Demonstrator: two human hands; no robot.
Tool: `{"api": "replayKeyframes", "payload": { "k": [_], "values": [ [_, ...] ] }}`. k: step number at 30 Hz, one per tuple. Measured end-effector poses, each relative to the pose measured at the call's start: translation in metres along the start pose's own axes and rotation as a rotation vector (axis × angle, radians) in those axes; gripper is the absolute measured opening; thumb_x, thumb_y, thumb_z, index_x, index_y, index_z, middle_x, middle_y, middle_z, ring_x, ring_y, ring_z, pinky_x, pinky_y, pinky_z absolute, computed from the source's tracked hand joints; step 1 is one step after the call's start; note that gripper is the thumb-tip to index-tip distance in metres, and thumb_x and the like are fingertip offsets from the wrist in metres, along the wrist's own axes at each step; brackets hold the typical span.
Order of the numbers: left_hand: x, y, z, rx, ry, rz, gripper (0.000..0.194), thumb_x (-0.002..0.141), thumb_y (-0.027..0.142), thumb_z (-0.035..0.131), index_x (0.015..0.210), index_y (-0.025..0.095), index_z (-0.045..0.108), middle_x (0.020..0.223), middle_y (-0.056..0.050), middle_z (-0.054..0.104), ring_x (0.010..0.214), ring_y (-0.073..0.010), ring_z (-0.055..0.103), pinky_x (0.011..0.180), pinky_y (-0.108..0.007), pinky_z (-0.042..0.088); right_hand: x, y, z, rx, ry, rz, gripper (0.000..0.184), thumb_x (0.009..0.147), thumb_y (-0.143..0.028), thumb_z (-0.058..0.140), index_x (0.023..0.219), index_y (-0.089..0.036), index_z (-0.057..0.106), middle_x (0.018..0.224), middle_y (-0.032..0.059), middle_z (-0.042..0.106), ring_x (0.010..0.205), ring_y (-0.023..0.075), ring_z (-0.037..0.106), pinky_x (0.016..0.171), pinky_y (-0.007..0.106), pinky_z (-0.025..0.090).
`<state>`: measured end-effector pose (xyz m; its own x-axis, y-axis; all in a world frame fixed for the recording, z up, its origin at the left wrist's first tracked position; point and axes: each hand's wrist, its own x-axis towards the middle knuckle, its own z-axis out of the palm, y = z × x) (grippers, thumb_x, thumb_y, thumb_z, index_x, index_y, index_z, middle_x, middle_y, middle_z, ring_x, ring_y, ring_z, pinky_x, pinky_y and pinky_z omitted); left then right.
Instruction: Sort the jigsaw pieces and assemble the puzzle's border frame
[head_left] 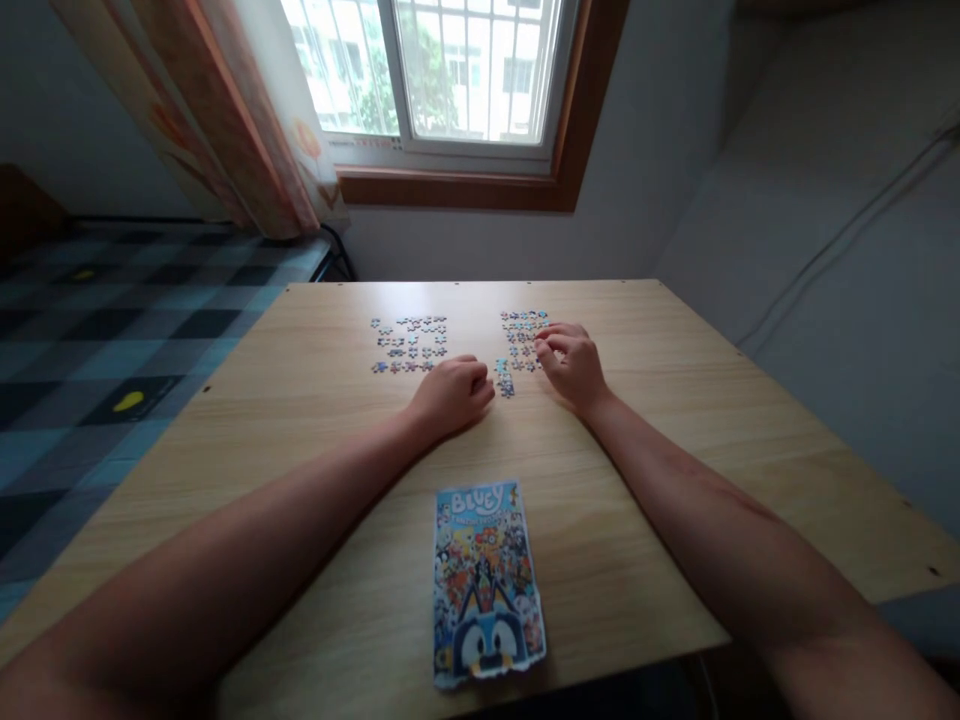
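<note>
Loose jigsaw puzzle pieces lie in rough rows on the wooden table, a left group [411, 343] and a right group [521, 325]. Between my hands a small joined strip of puzzle pieces [506, 380] lies flat. My left hand [456, 390] rests just left of this strip with its fingers curled in; whatever may be inside them is hidden. At the right group's edge, my right hand [574, 362] has its thumb and fingers bent together, tips at the pieces. I cannot make out what is between those fingertips.
Nearer to me on the table [337, 590] lies a blue picture sheet [489, 590] with torn edges, reading "Bluey". A bed with a checked cover [150, 320] stands at the left. Behind the table are a curtain [225, 110] and a barred window [465, 80].
</note>
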<state>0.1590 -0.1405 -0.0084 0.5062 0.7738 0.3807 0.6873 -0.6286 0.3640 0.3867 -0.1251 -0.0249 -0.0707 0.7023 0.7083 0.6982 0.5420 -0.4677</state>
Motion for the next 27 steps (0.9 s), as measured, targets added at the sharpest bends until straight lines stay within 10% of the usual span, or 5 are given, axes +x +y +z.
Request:
{"api": "replayKeyframes", "payload": {
  "k": [8,27],
  "values": [
    [0.002,0.0,-0.002,0.162,-0.079,-0.099,0.028,0.077,0.02,0.051,0.05,0.02,0.043,0.052,0.0,0.046,0.057,-0.0135,0.04,0.063,-0.028,0.035,-0.004,-0.003,-0.003,0.023,-0.037,0.042,0.052,0.102,-0.04,0.046,0.057,-0.023,0.066,0.078,0.0037,0.076,0.107,0.0238,0.068,0.104,0.042,0.042],
    [-0.007,0.005,-0.01,0.273,-0.276,-0.076,0.023,0.08,0.02,0.052,0.067,0.02,0.07,0.078,-0.009,0.073,0.073,-0.0221,0.065,0.067,-0.032,0.046,-0.006,-0.006,0.002,0.13,-0.091,0.068,0.053,0.089,-0.029,0.044,0.036,-0.024,0.039,0.04,-0.0004,0.045,0.052,0.0172,0.057,0.072,0.032,0.045]
  ]
}}
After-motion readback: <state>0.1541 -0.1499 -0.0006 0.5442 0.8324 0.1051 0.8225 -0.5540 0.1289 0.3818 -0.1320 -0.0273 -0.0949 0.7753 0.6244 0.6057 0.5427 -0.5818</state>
